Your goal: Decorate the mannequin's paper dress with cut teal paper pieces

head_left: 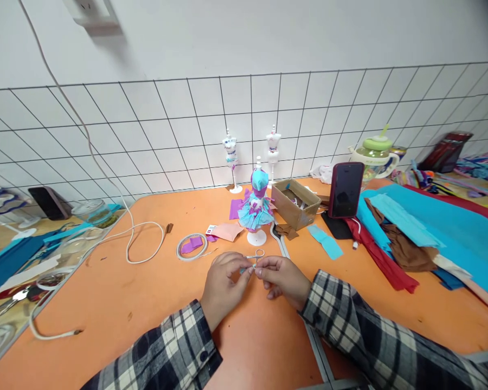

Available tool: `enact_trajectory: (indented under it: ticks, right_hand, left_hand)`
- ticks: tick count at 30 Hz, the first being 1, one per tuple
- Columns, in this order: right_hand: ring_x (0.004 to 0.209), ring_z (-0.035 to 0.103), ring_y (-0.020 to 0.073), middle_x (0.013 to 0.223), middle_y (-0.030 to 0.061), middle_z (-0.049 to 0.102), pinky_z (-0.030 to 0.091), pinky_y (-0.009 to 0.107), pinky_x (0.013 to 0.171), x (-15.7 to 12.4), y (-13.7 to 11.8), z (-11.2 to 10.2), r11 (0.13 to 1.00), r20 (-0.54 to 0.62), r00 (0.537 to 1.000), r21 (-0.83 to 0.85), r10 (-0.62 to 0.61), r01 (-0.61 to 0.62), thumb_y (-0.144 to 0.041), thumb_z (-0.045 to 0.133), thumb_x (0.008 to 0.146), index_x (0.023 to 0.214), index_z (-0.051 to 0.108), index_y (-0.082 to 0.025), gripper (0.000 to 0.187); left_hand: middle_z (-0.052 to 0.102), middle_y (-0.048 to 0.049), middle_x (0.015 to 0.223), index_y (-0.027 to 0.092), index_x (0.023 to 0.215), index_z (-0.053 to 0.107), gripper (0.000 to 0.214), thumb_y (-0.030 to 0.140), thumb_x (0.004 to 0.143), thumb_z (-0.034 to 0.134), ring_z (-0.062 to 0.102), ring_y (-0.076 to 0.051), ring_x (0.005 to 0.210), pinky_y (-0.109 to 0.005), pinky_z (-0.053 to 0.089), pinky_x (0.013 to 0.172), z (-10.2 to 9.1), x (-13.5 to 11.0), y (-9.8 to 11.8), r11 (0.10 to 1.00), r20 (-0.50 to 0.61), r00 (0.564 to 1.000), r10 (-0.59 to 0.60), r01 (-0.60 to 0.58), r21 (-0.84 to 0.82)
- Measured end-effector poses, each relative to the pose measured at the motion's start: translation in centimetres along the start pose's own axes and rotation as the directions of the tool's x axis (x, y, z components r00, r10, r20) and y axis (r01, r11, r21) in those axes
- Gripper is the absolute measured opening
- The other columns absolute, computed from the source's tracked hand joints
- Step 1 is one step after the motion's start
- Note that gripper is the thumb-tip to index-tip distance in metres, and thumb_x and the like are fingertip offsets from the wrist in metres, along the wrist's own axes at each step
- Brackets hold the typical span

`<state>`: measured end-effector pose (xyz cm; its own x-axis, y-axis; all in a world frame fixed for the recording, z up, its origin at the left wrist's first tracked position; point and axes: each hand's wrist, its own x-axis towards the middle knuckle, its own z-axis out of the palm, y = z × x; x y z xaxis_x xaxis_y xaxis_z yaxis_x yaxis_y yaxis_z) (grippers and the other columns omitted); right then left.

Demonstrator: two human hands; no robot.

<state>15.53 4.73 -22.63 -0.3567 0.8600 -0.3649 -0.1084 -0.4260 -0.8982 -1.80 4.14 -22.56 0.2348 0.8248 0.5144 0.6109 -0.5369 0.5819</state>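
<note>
My left hand (230, 279) and my right hand (283, 276) meet above the orange table, fingertips pinched together on something small and pale that I cannot make out. Just behind the fingers lies a pair of small scissors (260, 253), partly hidden by the hands. Beyond them stands a miniature dress form (257, 208) on a white round base, dressed in blue and purple with a frilled light-blue skirt. To the left are a ring of white cable (179, 250) around a purple scrap (192, 245), and a peach paper piece (228, 232).
Two more white dress forms (231, 154) (273, 149) stand by the tiled wall. A cardboard box (295, 208), a propped phone (346, 189), a light-blue scrap (326, 242) and layered coloured fabrics (443, 216) lie to the right. A white cable (127, 238) crosses the left side.
</note>
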Motion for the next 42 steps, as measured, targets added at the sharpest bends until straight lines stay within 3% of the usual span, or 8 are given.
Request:
enact_trajectory:
  ticks: [8,12,17,22,26,30,36,42]
  right_hand:
    - [0.042,0.042,0.0077,0.052,-0.0068,0.045,0.041,0.02,0.037,0.3,-0.1,-0.8,0.984,0.033,0.993,-0.134,-0.114,0.118,-0.043,0.073,0.065,0.075,0.06,-0.018,0.03]
    - [0.054,0.052,0.0109,0.065,-0.0002,0.058,0.045,0.025,0.052,0.1,-0.5,-1.6,0.695,0.104,0.829,-0.494,-0.549,0.523,-0.029,0.067,0.076,0.073,0.067,-0.019,0.01]
    - [0.067,0.058,0.0133,0.074,0.0026,0.065,0.045,0.025,0.061,0.1,-0.6,-2.5,0.345,0.361,0.62,-0.59,-0.696,0.73,-0.028,0.064,0.082,0.076,0.069,-0.022,0.01]
    - [0.063,0.058,0.0112,0.077,0.0022,0.066,0.046,0.022,0.06,0.4,-0.3,-2.7,0.243,0.441,0.5,-0.519,-0.745,0.82,-0.031,0.066,0.082,0.085,0.068,-0.021,0.011]
    - [0.072,0.062,0.0119,0.079,0.0033,0.067,0.048,0.022,0.066,0.3,-0.4,-2.4,0.193,0.516,0.414,-0.428,-0.75,0.883,-0.025,0.061,0.086,0.087,0.07,-0.022,0.009]
    - [0.062,0.057,0.0114,0.071,0.0026,0.065,0.044,0.022,0.058,0.0,-0.5,-2.0,0.299,0.471,0.469,-0.392,-0.747,0.87,-0.025,0.065,0.082,0.079,0.069,-0.02,0.007]
    - [0.048,0.044,0.0069,0.066,-0.0003,0.058,0.034,0.018,0.045,-0.2,0.0,-1.7,0.722,0.301,0.782,-0.305,-0.546,0.621,-0.03,0.065,0.079,0.078,0.058,-0.017,0.015]
    - [0.041,0.035,0.0039,0.064,-0.0053,0.047,0.031,0.016,0.037,0.1,0.3,-2.0,0.831,0.263,0.838,-0.174,-0.478,0.529,-0.042,0.061,0.082,0.082,0.048,-0.019,0.026]
  left_hand:
    - [0.071,-0.0052,0.091,0.023,0.09,0.068,0.013,0.019,0.085,0.056,0.06,-0.022,0.095,-0.04,0.041,0.092,-1.1,0.0,0.7,0.979,0.087,0.981,0.175,-0.183,0.085]
    - [0.071,-0.0049,0.093,0.024,0.093,0.069,0.017,0.019,0.085,0.055,0.06,-0.022,0.094,-0.043,0.036,0.098,-1.8,0.3,1.0,0.972,0.16,0.963,0.219,-0.229,0.046]
    - [0.068,-0.0066,0.082,0.019,0.079,0.069,0.017,0.031,0.085,0.059,0.06,-0.019,0.082,-0.033,0.046,0.081,-1.4,0.7,0.6,0.905,0.375,0.925,0.054,0.113,-0.41]
    - [0.062,-0.0033,0.073,0.014,0.072,0.066,0.028,0.041,0.077,0.067,0.054,-0.015,0.071,-0.026,0.042,0.07,-0.8,0.5,0.2,0.642,0.602,0.793,-0.097,0.512,-0.57]
    - [0.058,-0.0008,0.065,0.013,0.07,0.066,0.029,0.041,0.076,0.068,0.049,-0.012,0.064,-0.024,0.038,0.065,-0.8,0.4,0.2,0.541,0.674,0.732,-0.099,0.608,-0.581]
    - [0.062,-0.0046,0.072,0.012,0.074,0.069,0.03,0.041,0.079,0.065,0.053,-0.017,0.071,-0.027,0.039,0.071,-1.1,0.6,0.2,0.537,0.677,0.732,-0.077,0.602,-0.591]
    - [0.066,-0.0074,0.081,0.013,0.083,0.072,0.037,0.047,0.082,0.059,0.057,-0.021,0.08,-0.032,0.041,0.08,-1.3,0.8,0.0,0.528,0.649,0.76,-0.046,0.57,-0.63]
    - [0.067,-0.0054,0.08,0.016,0.077,0.072,0.023,0.037,0.082,0.064,0.058,-0.02,0.083,-0.032,0.04,0.084,-1.2,0.5,0.0,0.553,0.652,0.755,-0.068,0.572,-0.605]
